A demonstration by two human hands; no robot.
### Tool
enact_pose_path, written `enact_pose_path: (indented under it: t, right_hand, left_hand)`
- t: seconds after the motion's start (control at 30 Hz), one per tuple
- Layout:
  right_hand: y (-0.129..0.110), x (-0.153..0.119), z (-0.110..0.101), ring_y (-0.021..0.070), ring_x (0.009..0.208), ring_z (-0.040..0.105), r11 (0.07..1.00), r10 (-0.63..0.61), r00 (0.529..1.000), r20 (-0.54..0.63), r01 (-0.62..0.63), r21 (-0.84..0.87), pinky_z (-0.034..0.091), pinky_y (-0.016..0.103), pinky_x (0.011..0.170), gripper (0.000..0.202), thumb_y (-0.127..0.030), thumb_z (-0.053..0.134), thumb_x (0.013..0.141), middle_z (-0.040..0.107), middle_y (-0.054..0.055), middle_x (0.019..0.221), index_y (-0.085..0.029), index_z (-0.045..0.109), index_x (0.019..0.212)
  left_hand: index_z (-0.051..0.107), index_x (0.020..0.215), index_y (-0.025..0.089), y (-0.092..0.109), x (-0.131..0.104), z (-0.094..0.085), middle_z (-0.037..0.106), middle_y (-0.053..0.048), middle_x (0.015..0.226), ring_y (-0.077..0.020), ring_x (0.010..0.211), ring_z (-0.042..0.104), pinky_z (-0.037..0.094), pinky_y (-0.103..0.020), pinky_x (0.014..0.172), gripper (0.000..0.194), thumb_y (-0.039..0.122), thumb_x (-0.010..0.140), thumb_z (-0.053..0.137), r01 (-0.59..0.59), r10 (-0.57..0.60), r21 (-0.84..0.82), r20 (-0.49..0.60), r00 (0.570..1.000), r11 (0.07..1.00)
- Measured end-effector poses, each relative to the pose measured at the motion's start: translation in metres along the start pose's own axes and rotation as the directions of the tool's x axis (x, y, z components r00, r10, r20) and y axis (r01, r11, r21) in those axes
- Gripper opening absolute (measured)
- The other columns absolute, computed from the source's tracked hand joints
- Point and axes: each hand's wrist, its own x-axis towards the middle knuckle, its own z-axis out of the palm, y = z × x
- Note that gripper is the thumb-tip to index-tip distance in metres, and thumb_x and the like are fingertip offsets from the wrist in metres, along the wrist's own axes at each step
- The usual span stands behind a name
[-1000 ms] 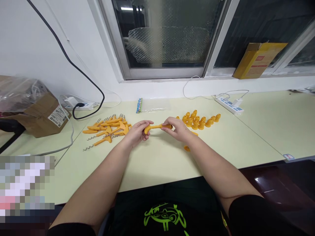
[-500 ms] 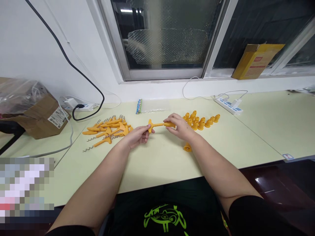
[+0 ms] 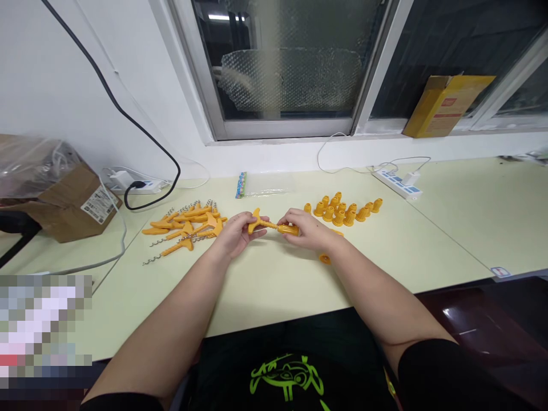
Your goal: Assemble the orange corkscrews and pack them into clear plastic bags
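Corkscrew (image 3: 256, 223) at mid-frame is orange, its T-shaped handle on a ridged shaft, the left hand (image 3: 238, 234) closed around the handle end. The right hand (image 3: 306, 229), fingers curled, grips a glossy orange sleeve (image 3: 288, 229) at the shaft's far end. Both are above the pale green table (image 3: 265, 291).

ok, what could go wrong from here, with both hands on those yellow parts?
The T-handled piece in the left hand seems to meet the yellow sleeve in the right hand at a narrow tip, so a tilted grip might misalign them.
The upright yellow cones stand close beyond the right hand; a stray knuckle could topple some.
The lone cone sits by the right forearm, which might nudge it.
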Motion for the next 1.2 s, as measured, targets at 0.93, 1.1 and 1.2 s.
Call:
enact_pose_path:
  t: [0.93, 1.1, 1.2]
  right_hand:
    - [-0.009, 0.003, 0.001, 0.0187, 0.094, 0.061, 0.993, 0.114, 0.993, 0.019, -0.114, -0.019, 0.045, 0.03, 0.081, 0.021, -0.026, 0.069, 0.089, 0.066, 0.005, 0.105, -0.021, 0.061, 0.107]
    - [-0.014, 0.01, 0.016, 0.0194, 0.091, 0.062, 0.961, 0.225, 0.974, -0.001, -0.222, -0.164, 0.045, 0.031, 0.08, 0.024, -0.02, 0.072, 0.088, 0.064, 0.007, 0.105, -0.02, 0.061, 0.109]
    - [-0.015, 0.013, 0.022, 0.0199, 0.086, 0.062, 0.927, 0.305, 0.952, -0.01, -0.299, -0.225, 0.043, 0.03, 0.073, 0.025, -0.022, 0.075, 0.085, 0.064, 0.008, 0.103, -0.019, 0.06, 0.104]
  left_hand:
    - [0.046, 0.103, 0.026, -0.016, -0.001, 0.013, 0.072, 0.004, 0.088, -0.0135, 0.09, 0.071, 0.055, -0.026, 0.084, 0.063, 0.025, 0.062, 0.094, -0.24, 0.24, 0.011, -0.034, 0.97, 0.971]
    - [0.047, 0.105, 0.025, -0.021, -0.002, 0.021, 0.072, 0.003, 0.093, -0.0141, 0.093, 0.072, 0.057, -0.029, 0.085, 0.06, 0.028, 0.066, 0.091, -0.289, 0.29, 0.026, -0.159, 0.944, 0.957]
    - [0.044, 0.108, 0.026, -0.025, -0.004, 0.025, 0.072, 0.001, 0.094, -0.017, 0.094, 0.073, 0.059, -0.031, 0.082, 0.062, 0.03, 0.068, 0.09, -0.335, 0.348, 0.1, -0.158, 0.924, 0.937]
